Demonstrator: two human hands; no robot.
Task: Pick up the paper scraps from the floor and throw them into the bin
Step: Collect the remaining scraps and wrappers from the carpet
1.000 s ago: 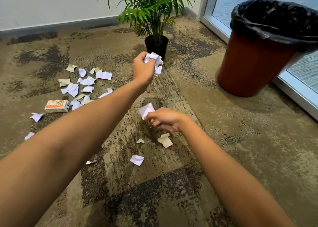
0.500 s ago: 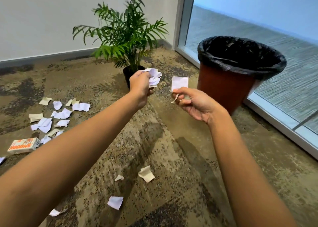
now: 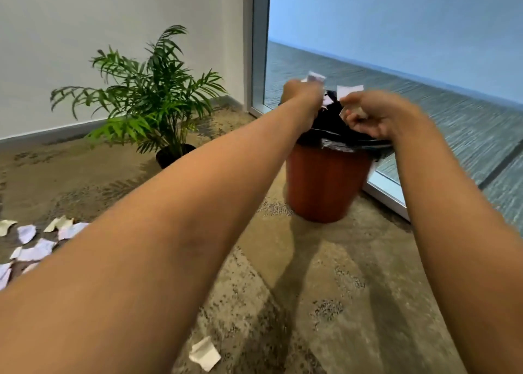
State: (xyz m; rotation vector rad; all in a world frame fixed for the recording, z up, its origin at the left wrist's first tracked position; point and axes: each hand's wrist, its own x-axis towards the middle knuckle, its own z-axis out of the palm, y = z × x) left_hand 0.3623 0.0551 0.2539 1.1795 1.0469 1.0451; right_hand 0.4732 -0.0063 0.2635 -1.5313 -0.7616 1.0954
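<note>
Both your hands sit above the bin point(image 3: 325, 184) mouth: left hand point(image 3: 301, 96) clutching a wad of scraps point(image 3: 314, 77), right hand point(image 3: 379, 117) pinching one scrap point(image 3: 348, 89); the drop is straight down.

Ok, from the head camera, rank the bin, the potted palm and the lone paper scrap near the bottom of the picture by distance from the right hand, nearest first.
1. Bin: directly under the right hand.
2. Potted palm: off to the left, by the wall.
3. Lone paper scrap: on the carpet, at the bottom of the view.
</note>
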